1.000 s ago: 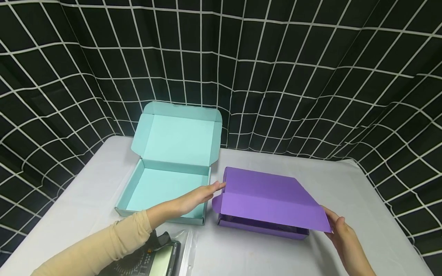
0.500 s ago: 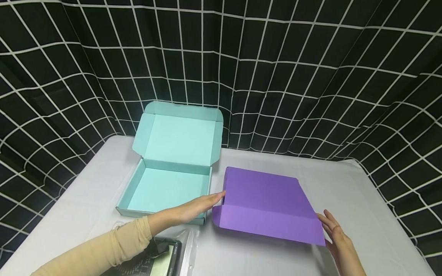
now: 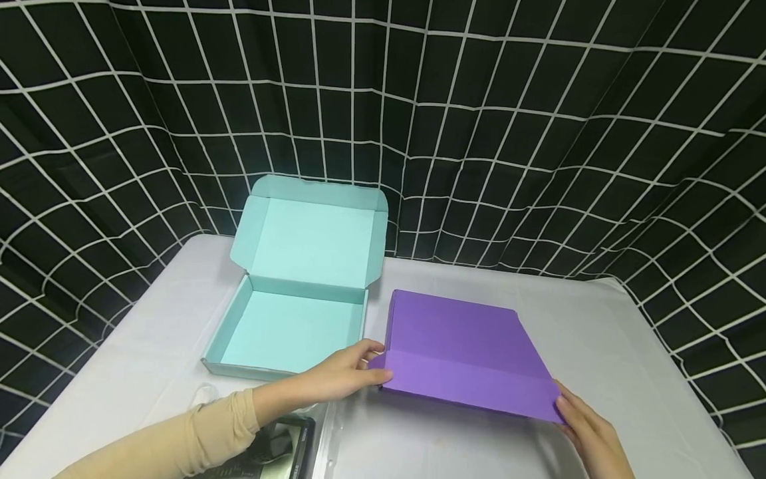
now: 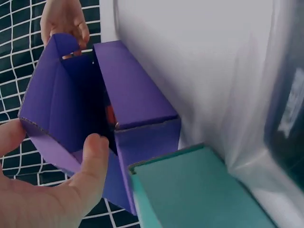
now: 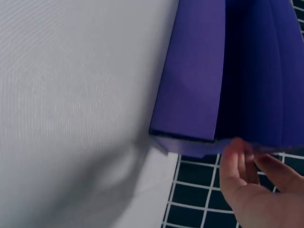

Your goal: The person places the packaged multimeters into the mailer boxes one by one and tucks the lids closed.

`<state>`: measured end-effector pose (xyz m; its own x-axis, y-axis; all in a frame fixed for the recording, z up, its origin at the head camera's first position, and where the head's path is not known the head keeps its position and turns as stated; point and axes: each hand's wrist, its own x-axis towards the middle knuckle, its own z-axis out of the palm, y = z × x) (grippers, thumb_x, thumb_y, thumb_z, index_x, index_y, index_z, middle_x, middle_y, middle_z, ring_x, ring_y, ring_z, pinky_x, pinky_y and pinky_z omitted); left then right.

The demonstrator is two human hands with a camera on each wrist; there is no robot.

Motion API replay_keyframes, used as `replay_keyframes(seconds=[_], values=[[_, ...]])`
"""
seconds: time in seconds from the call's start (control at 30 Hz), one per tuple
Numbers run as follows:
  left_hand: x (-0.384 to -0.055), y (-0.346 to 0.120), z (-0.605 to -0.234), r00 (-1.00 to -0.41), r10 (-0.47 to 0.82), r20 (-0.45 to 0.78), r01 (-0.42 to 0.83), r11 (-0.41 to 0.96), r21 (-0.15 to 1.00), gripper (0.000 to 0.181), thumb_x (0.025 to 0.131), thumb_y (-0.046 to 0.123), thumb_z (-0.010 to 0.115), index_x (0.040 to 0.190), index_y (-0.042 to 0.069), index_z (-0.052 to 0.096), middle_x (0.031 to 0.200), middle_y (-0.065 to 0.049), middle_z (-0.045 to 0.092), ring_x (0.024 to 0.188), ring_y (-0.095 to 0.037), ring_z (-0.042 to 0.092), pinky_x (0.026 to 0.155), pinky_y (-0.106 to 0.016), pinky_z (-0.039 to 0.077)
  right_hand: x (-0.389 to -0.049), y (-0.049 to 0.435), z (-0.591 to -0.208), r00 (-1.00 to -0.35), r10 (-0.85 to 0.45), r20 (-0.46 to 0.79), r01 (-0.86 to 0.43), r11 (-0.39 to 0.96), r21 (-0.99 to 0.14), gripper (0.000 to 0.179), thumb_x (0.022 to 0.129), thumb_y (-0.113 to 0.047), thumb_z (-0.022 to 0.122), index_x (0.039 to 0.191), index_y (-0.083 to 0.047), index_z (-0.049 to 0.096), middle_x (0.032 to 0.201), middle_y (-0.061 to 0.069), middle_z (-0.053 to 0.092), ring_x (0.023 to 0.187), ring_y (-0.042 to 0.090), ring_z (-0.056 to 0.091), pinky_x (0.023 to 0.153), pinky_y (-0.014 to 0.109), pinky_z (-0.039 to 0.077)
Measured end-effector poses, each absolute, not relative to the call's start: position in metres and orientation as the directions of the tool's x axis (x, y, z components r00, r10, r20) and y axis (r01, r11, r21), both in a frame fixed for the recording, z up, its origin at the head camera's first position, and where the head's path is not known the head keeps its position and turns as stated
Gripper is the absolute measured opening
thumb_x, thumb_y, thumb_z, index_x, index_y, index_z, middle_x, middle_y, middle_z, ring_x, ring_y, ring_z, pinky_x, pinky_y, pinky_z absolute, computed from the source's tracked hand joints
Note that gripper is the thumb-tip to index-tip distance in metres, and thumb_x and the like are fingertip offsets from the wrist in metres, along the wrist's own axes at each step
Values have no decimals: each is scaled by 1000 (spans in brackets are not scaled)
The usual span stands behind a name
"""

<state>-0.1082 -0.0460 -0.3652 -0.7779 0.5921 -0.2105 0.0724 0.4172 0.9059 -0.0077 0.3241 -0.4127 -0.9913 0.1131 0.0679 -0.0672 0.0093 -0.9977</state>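
Observation:
A purple cardboard box (image 3: pixel 461 339) lies on the right half of the table, its lid lowered almost over the base. My left hand (image 3: pixel 344 372) holds the lid's front left corner, thumb on the front flap and fingers beside the left tab (image 4: pixel 50 154). At the front right corner my right hand (image 3: pixel 589 426) pinches the lid's edge between thumb and fingers. In both wrist views a gap remains between the lid and the front wall (image 4: pixel 137 85). A small orange patch (image 4: pixel 110 115) shows inside; the other contents are hidden.
An open mint-green box (image 3: pixel 293 332) stands left of the purple box, its lid (image 3: pixel 314 239) upright at the back. In front lies a clear plastic bag (image 3: pixel 323 439) with a dark multimeter (image 3: pixel 284 449), partly under my left sleeve. A black gridded curtain (image 3: pixel 383 86) surrounds the white table (image 3: pixel 598 319).
The purple lid has come down over the base's front. My left hand has slid forward along its left side to the front corner, fingers now bent. My right hand has taken the right corner.

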Motion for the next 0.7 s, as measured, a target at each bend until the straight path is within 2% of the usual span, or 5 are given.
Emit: replay_keyframes(seconds=[0.1, 0.17, 0.33, 0.53, 0.7], values=[[-107, -45, -362, -791, 573, -214, 80, 444, 893, 53, 93, 33, 63, 130, -1, 49, 127, -19, 57, 108, -31, 58, 87, -49, 51, -5, 330, -413, -991, 124, 58, -48, 85, -995, 48, 100, 3, 43, 110, -37, 68, 109, -19, 64, 98, -6, 60, 77, 12, 51], [-106, -45, -361, -790, 575, -213, 101, 464, 880, 51, 92, 33, 63, 126, -3, 50, 119, -18, 61, 102, -30, 61, 83, -47, 53, -2, 334, -413, -992, 124, 29, -1, 223, -975, 49, 99, 1, 46, 109, -44, 63, 107, -20, 64, 95, -6, 60, 75, 12, 52], [-103, -45, -361, -779, 590, -212, 144, 497, 856, 55, 92, 31, 64, 125, -11, 52, 111, -16, 60, 96, -28, 61, 77, -40, 54, 1, 348, -414, -999, 40, 22, -4, 408, -913, 53, 95, 5, 54, 115, -44, 60, 113, -27, 59, 98, -8, 59, 74, 12, 51], [-99, -43, -366, -745, 604, -282, 16, 439, 898, 58, 92, 21, 64, 130, -18, 44, 106, -13, 61, 94, -27, 61, 85, -44, 52, -2, 358, -422, -973, -151, 174, -208, 249, -946, 66, 87, 21, 53, 123, -34, 63, 118, -19, 63, 101, -4, 61, 77, 11, 51], [-97, -41, -374, -706, 613, -355, -177, 333, 926, 52, 95, 11, 59, 127, -24, 40, 112, -27, 63, 108, -42, 60, 97, -52, 47, -2, 359, -429, -946, -252, 202, -226, 71, -971, 66, 86, 25, 50, 128, -24, 63, 123, -13, 64, 106, 1, 62, 81, 14, 52]])
